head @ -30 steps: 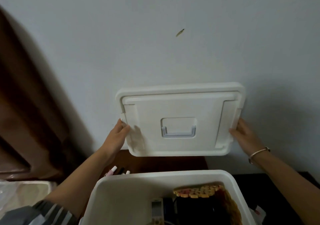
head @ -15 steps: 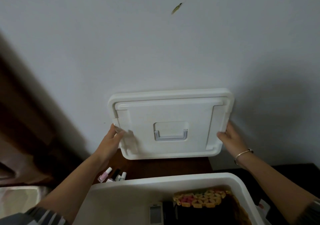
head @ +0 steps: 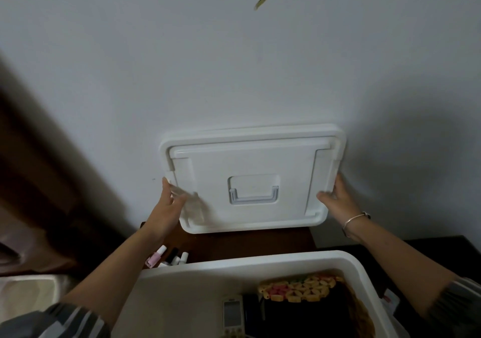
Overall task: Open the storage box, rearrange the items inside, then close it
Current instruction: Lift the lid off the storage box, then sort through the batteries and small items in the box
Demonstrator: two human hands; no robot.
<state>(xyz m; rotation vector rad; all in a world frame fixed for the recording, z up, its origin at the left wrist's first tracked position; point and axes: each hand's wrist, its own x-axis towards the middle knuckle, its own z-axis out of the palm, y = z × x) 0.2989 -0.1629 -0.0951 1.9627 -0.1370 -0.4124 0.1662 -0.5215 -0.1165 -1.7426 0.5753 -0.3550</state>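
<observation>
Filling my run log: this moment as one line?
lid: upright before wall | left hand: holds lid | right hand: holds lid | storage box: open, items inside

White lid (head: 250,160) upright behind open white box (head: 247,263)

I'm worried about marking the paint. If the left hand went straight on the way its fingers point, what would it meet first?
Probably the wall. The left hand grips the left edge of the lid, fingers pointing up and away, with only wall beyond them; how close it is I cannot tell.
</observation>
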